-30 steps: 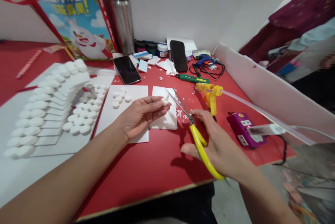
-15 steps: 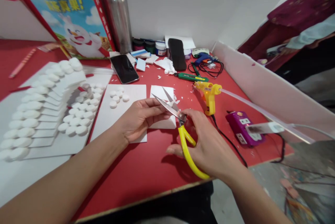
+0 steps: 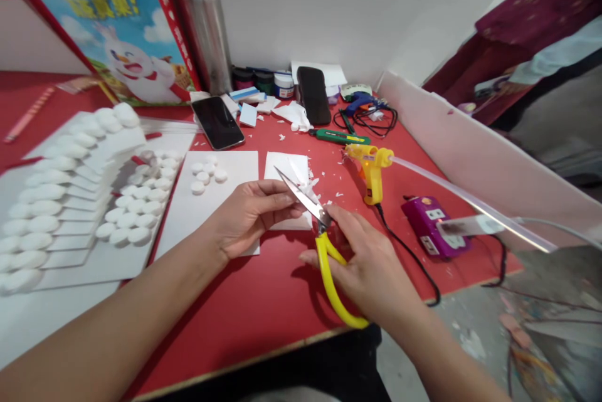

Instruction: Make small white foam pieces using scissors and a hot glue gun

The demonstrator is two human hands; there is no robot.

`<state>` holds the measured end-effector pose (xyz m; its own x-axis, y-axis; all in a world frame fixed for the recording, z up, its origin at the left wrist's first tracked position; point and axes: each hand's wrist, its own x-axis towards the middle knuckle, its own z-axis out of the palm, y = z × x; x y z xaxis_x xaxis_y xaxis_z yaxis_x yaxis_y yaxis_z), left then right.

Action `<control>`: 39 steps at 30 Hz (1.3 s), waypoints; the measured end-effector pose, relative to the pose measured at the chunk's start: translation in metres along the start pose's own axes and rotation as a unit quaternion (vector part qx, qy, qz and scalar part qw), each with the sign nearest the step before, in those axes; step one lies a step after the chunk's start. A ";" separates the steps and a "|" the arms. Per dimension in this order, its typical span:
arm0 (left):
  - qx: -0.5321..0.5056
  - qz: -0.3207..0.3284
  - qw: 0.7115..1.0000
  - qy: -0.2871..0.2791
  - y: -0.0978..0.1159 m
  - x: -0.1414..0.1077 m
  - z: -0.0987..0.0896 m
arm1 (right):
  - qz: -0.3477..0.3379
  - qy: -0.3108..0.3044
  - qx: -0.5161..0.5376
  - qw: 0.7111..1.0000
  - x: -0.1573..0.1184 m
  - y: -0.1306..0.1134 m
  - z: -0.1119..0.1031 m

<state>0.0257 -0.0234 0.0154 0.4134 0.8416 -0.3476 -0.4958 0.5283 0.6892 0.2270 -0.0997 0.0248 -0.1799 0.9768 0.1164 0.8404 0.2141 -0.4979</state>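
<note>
My right hand (image 3: 362, 251) grips yellow-handled scissors (image 3: 329, 264), whose blades point up and left and now lie together. Beside the blades, my left hand (image 3: 256, 211) is pinched closed; whatever sits between its fingertips is hidden behind them and the blades. Below both hands lies a white foam piece (image 3: 282, 167) strewn with small white scraps. Left of it, a white board (image 3: 181, 214) carries several white discs (image 3: 203, 176). Farther left stands a curved stepped model (image 3: 89, 195) of white panels edged with white discs.
A yellow glue gun (image 3: 371, 170) with a long glue stick and a purple power strip (image 3: 433, 226) lie at right. A green cutter (image 3: 341, 136), two phones (image 3: 217, 121), paint jars (image 3: 283, 85) and a steel bottle (image 3: 204, 32) stand behind. Another person (image 3: 527, 44) is beyond the low partition.
The scissor blades have closed together from a spread position. My left hand stays pinched near them, and the whole view has shifted slightly.
</note>
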 end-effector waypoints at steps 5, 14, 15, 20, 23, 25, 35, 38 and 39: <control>-0.012 -0.009 1.000 0.008 -0.002 0.001 0.004 | -0.004 0.038 0.046 0.998 -0.006 0.004 0.004; -0.019 -0.001 0.999 -0.037 0.001 -0.001 -0.001 | 0.147 0.040 0.073 0.986 0.005 0.016 -0.014; -0.022 0.001 0.999 -0.042 0.002 -0.001 -0.002 | 0.143 0.036 0.036 0.988 0.008 0.015 -0.016; -0.035 0.004 0.998 -0.051 0.003 0.000 -0.006 | 0.133 0.008 -0.092 0.987 0.017 0.009 -0.012; -0.039 0.014 0.998 -0.050 0.003 0.001 -0.005 | 0.134 0.005 -0.080 0.988 0.020 0.009 -0.009; -0.035 0.031 0.998 -0.047 0.003 0.001 -0.005 | 0.129 0.009 -0.078 0.988 0.021 0.010 -0.007; -0.035 -0.012 0.995 -0.091 0.006 -0.002 -0.010 | 0.184 -0.054 -0.238 0.952 0.036 0.000 -0.010; -0.055 -0.017 0.994 -0.090 0.006 -0.001 -0.010 | 0.156 -0.088 -0.284 0.942 0.042 -0.007 -0.013; -0.060 -0.017 0.994 -0.085 0.006 -0.001 -0.010 | 0.141 -0.099 -0.297 0.939 0.044 -0.010 -0.013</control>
<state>0.0144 -0.0193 0.0134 0.5500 0.7967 -0.2504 -0.5625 0.5750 0.5942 0.2178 -0.0590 0.0461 0.0505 0.9889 -0.1394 0.9953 -0.0384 0.0886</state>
